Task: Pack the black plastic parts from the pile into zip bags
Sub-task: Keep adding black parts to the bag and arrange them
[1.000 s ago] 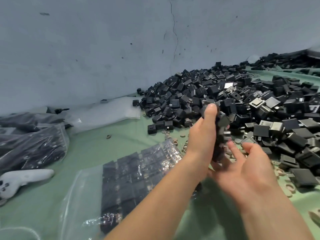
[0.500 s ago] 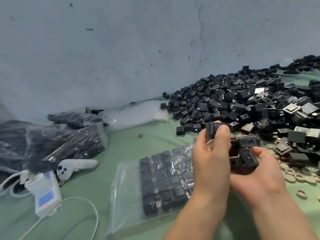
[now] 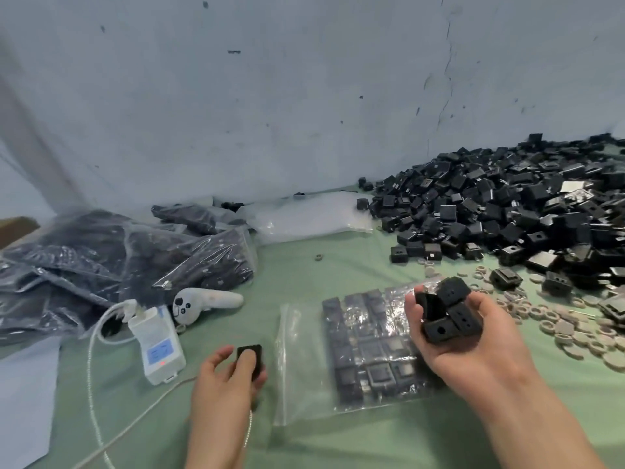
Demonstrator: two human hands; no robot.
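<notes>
Your left hand (image 3: 230,377) pinches one square black plastic part (image 3: 249,358). Your right hand (image 3: 473,336) grips a handful of black parts (image 3: 443,309) beside the clear half-filled zip bag (image 3: 355,360). The pile (image 3: 507,204) fills the green counter's (image 3: 321,272) far right corner.

Soft, even, rather dim light with a cool cast; shadows on the green surface (image 3: 338,258) are faint. White glints speckle the clear zip bag (image 3: 355,360) and the filled bags (image 3: 118,258) (contents reduced to dark mush). Wide-angle bending bows the wall (image 3: 304,96); the left margin smears.
</notes>
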